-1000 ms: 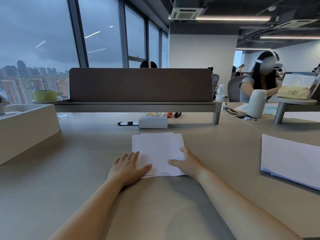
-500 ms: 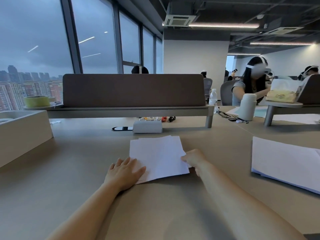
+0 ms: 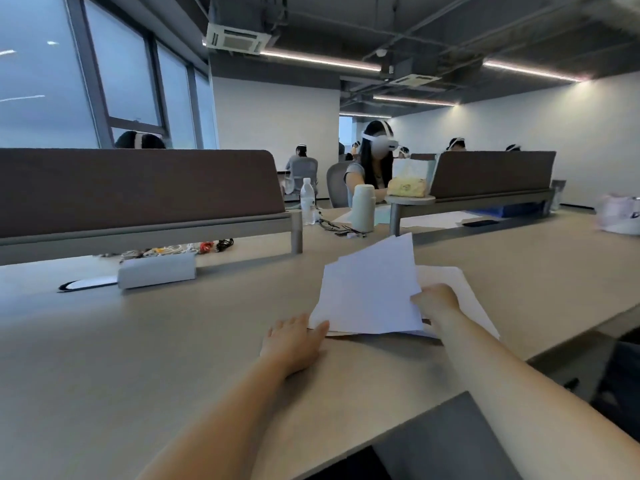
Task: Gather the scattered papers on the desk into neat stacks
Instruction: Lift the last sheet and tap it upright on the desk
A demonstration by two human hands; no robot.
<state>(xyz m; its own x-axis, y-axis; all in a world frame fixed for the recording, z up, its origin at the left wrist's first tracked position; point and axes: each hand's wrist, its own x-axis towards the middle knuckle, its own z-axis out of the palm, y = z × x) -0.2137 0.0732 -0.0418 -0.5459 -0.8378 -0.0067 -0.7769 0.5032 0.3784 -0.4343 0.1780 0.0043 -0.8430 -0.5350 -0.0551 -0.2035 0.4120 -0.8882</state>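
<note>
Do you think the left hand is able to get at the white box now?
Probably yes: the left hand lies flat, gripping nothing, with only bare desk between it and the white box.

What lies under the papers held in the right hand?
A second stack of white paper lies on the desk beneath the held papers, showing past the right hand. How far it runs underneath is covered.

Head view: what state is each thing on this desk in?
Papers: tilted up, partly over the stack.
Stack: flat on the desk.
Left hand: flat, fingertips touching papers.
Right hand: gripping papers' right edge.
Bottle: upright, capped.
Flask: upright, lid on.
</note>
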